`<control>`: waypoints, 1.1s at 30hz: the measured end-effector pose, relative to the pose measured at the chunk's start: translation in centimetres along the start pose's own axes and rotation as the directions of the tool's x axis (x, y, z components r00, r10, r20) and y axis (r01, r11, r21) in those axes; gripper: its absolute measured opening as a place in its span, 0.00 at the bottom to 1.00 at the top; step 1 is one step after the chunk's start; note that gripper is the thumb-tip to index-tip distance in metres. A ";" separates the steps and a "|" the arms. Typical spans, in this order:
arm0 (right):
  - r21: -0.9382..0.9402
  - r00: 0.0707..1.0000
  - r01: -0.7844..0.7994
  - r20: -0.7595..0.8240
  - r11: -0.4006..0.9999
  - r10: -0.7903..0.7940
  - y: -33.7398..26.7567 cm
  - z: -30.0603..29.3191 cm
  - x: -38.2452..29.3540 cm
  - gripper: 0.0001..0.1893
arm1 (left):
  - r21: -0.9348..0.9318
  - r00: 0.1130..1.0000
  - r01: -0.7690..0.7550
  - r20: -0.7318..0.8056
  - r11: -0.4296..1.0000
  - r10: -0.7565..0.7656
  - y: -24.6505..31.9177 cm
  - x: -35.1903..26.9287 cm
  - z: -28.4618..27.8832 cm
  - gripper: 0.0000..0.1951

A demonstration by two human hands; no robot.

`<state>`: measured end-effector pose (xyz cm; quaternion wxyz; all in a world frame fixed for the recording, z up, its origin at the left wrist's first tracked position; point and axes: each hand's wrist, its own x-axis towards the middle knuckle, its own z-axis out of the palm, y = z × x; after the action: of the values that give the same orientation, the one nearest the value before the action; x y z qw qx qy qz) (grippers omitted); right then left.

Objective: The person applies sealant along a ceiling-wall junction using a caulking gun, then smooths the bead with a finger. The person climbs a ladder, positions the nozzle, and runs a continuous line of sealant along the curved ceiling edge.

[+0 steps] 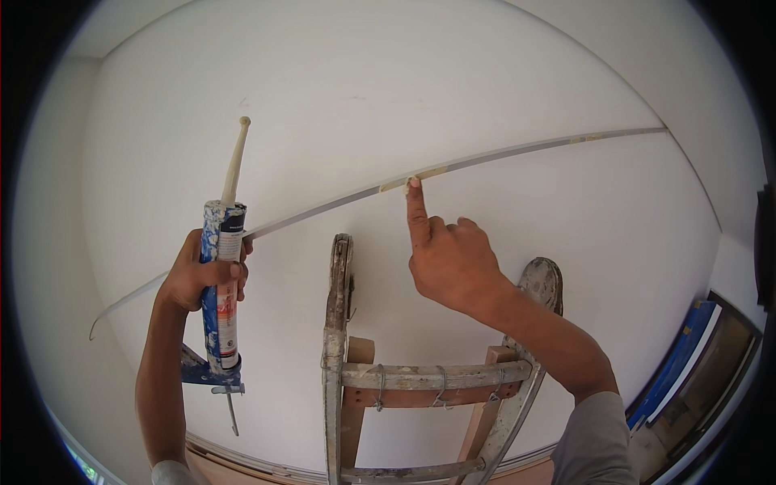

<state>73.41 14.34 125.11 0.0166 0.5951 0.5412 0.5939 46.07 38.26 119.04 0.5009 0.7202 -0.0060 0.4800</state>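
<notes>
My left hand (206, 273) grips a blue caulking gun (210, 327) about its barrel, loaded with a printed sealant cartridge (229, 291). Its long pale nozzle (236, 160) points up, with a blob of sealant at the tip. My right hand (454, 254) presses an extended index finger to the wall at a narrow grey trunking strip (503, 156); the other fingers are curled. Whitish sealant clings to that fingertip. On either side of the finger, a cream-coloured patch (431, 173) covers a short length of the strip.
Directly before me stands a paint-spattered ladder (332, 364), its rung (436, 374) wired to a wooden batten (433, 397). The strip crosses the white wall (339, 133) and ends in a loose wire (92, 327) at left. A blue-edged opening (697, 376) lies at lower right.
</notes>
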 end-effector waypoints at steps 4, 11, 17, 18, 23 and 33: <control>0.005 1.000 0.026 0.016 1.000 -0.026 -0.8 -0.4 0.5 0.47 | 0.009 1.000 0.007 0.016 1.000 -0.007 -0.5 0.2 -0.7 0.26; 0.096 0.988 -0.003 0.153 0.995 -0.012 -0.2 -2.6 0.0 0.47 | 0.034 0.999 0.029 0.043 0.999 -0.030 -0.6 0.3 -0.8 0.27; 0.099 0.980 -0.185 0.089 0.978 0.176 2.4 -2.3 -1.5 0.48 | 0.010 1.000 0.014 0.018 1.000 -0.014 0.1 0.1 -0.1 0.24; 0.072 0.957 -0.262 0.151 0.962 0.249 2.9 -2.5 -1.3 0.49 | 0.009 1.000 0.015 0.020 1.000 -0.015 0.1 0.1 0.0 0.24; 0.024 0.958 -0.256 0.139 0.966 0.250 3.7 -1.2 -1.2 0.50 | 0.001 1.000 -0.006 0.029 1.000 0.006 0.2 0.1 0.0 0.24; 0.080 0.958 -0.175 0.243 0.981 0.151 2.8 -3.5 -2.0 0.46 | 0.028 1.000 0.021 0.017 0.999 -0.022 0.7 -0.2 0.0 0.24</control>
<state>73.25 9.71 126.63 0.0019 0.7041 0.5136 0.4903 45.66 37.85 119.41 0.4961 0.7312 0.0039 0.4683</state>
